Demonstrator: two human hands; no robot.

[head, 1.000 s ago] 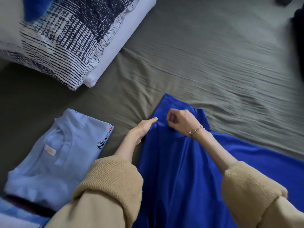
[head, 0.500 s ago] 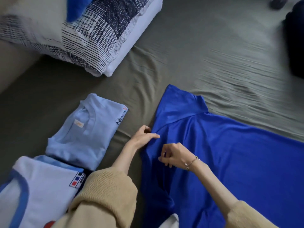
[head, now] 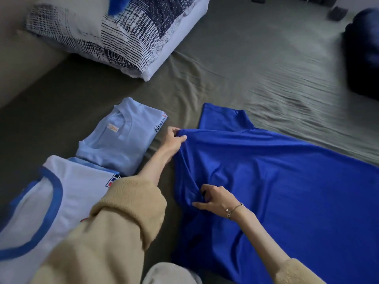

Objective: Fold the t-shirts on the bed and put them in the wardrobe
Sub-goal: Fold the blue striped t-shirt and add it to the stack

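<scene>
A royal blue t-shirt (head: 276,181) lies spread on the olive bed sheet (head: 256,68), one sleeve pointing away from me. My left hand (head: 174,140) pinches its left edge near the shoulder and lifts it slightly. My right hand (head: 215,198) pinches a bunch of the blue fabric lower down on the same side. A folded light blue t-shirt (head: 121,138) with a small logo lies to the left. A white t-shirt with a blue collar (head: 51,201) lies folded at the near left, overlapping the light blue one's near end.
A pillow with a navy and white print (head: 114,31) sits at the far left, something blue on top of it. A dark navy bundle (head: 363,50) lies at the far right edge. Wrinkled sheet stretches between them.
Both hands have come back from the far sleeve and taken hold of the shirt's left edge. The view has shifted, bringing the white t-shirt into sight.
</scene>
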